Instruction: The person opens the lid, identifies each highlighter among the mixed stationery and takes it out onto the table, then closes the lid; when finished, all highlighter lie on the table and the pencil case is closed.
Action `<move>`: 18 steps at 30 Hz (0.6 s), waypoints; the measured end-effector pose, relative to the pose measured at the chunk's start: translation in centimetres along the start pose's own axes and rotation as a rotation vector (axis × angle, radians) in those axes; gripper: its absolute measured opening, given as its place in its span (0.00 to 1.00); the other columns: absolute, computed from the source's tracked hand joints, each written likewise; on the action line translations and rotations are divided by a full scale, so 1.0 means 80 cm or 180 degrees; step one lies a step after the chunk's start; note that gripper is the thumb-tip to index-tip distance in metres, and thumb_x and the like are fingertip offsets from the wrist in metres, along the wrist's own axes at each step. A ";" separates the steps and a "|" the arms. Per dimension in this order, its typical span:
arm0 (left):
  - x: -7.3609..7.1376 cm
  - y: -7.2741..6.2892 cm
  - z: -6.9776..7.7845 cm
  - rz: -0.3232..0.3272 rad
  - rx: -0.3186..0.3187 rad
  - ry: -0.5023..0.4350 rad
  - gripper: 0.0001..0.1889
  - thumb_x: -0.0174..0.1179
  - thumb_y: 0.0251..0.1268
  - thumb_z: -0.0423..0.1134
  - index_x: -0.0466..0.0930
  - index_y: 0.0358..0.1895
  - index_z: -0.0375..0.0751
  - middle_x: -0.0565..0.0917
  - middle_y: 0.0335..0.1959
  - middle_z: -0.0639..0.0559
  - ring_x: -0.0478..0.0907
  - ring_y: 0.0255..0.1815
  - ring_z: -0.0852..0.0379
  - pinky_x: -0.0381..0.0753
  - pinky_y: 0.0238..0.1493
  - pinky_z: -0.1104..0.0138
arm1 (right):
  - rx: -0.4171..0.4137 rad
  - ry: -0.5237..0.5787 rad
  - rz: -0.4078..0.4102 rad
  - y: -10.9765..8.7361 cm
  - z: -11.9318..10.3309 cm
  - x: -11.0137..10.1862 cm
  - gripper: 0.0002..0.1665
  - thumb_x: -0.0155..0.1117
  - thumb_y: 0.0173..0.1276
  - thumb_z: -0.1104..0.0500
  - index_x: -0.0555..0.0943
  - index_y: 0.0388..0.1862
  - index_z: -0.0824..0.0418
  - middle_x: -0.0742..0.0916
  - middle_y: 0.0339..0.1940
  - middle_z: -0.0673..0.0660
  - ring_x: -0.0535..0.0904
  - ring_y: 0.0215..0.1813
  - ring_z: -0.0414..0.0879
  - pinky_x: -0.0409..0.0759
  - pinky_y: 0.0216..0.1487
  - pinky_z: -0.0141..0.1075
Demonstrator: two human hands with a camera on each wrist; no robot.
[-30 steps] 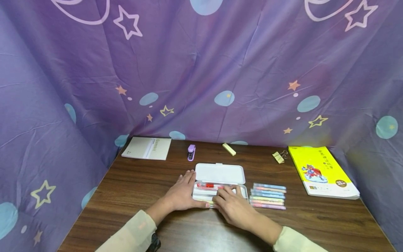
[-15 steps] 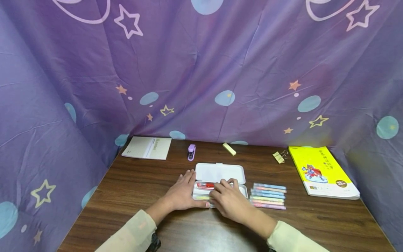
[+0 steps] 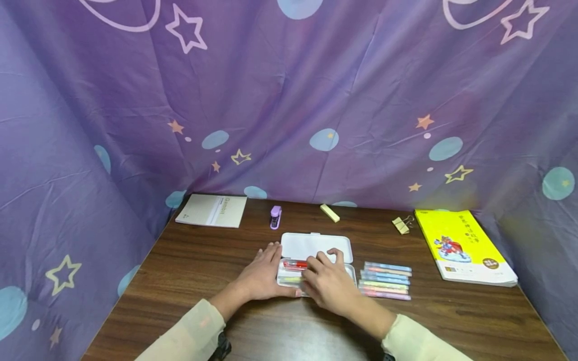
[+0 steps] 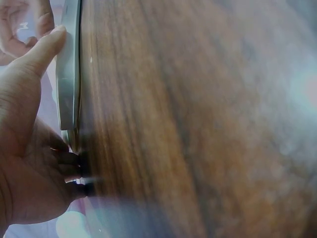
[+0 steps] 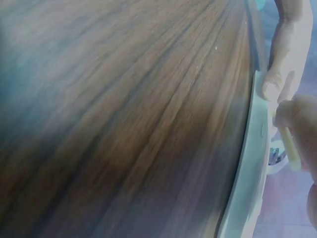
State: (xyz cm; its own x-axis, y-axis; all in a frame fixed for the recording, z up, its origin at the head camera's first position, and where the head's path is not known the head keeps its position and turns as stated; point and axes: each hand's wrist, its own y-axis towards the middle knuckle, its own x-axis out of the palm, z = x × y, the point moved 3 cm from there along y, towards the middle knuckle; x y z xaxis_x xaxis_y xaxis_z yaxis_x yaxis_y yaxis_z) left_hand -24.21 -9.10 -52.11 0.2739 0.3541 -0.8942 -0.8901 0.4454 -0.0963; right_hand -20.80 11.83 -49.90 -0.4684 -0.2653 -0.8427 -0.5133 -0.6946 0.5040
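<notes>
A white pencil case [image 3: 316, 247] lies with its lid back on the table, red pens [image 3: 295, 264] inside it. My left hand [image 3: 259, 276] braces the case, straight fingers along its left side and thumb along its front edge. In the left wrist view, that thumb [image 4: 49, 44] presses the front wall. My right hand [image 3: 331, 283] is over the case's tray, thumb and fingers pinching a pale yellow highlighter [image 5: 290, 148]. The highlighter's left end shows blurred above the tray in the head view; the hand hides the rest.
Several pastel highlighters [image 3: 386, 281] lie in a row right of the case. Behind are a notebook [image 3: 212, 210], a purple stapler [image 3: 275, 217], a pale yellow block [image 3: 330, 213], a binder clip [image 3: 401, 225] and a yellow book [image 3: 462, 245]. A purple curtain [image 3: 289, 100] hangs behind the table.
My right hand has shifted slightly left and away from me, carrying the yellow highlighter from the case's front edge to above the tray. The left hand stays at the case.
</notes>
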 end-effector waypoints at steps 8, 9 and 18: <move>0.000 0.000 0.000 -0.0043 -0.0009 0.0010 0.76 0.68 0.56 0.84 0.46 0.90 0.28 0.51 0.92 0.31 0.46 0.95 0.36 0.52 0.94 0.46 | -0.0083 -0.0152 0.0180 -0.010 0.013 -0.007 0.16 0.86 0.59 0.49 0.85 0.37 0.48 0.84 0.40 0.46 0.77 0.45 0.48 0.77 0.60 0.64; 0.000 0.000 0.001 -0.0050 -0.0011 0.0006 0.76 0.68 0.56 0.84 0.46 0.90 0.28 0.50 0.92 0.31 0.46 0.95 0.37 0.51 0.94 0.46 | -0.0090 -0.0152 0.0188 -0.011 0.014 -0.008 0.16 0.86 0.58 0.49 0.85 0.37 0.49 0.83 0.40 0.47 0.77 0.45 0.48 0.76 0.60 0.64; -0.002 -0.002 0.002 -0.0053 -0.0033 -0.0013 0.75 0.68 0.56 0.83 0.47 0.90 0.29 0.50 0.92 0.32 0.46 0.95 0.37 0.50 0.94 0.46 | -0.0116 -0.0133 0.0261 -0.024 0.029 -0.017 0.15 0.85 0.58 0.51 0.87 0.39 0.51 0.84 0.38 0.47 0.77 0.43 0.48 0.77 0.58 0.65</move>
State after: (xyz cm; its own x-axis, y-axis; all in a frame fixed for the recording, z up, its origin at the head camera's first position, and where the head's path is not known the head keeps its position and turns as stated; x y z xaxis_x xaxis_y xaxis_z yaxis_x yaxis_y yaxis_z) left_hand -24.02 -9.09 -51.87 0.2902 0.3501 -0.8906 -0.8891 0.4428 -0.1157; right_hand -20.85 15.07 -49.29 -0.5379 -0.2947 -0.7898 -0.4458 -0.6957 0.5632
